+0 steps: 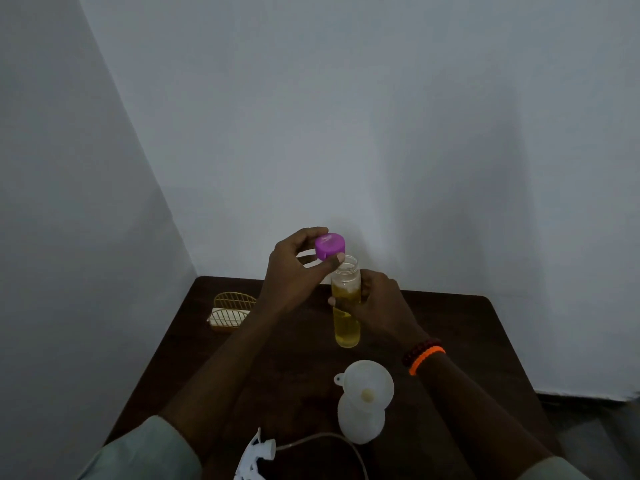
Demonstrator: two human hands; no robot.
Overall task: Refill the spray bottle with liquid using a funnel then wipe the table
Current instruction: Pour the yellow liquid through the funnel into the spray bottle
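My right hand (pixel 381 303) grips a clear bottle of yellow liquid (pixel 346 317), held upright above the dark wooden table (pixel 467 334). Its mouth is uncovered. My left hand (pixel 294 271) pinches the purple cap (pixel 329 246) just up and left of that mouth. Nearer to me, a white funnel (pixel 367 384) sits in the neck of the white spray bottle (pixel 360 422). The white spray head (pixel 256 455) with its dip tube lies on the table at the front edge of the view.
A gold wire holder (pixel 232 311) with a pale sponge-like item stands at the table's back left. Grey walls meet in a corner behind the table. The floor shows at the right past the table edge.
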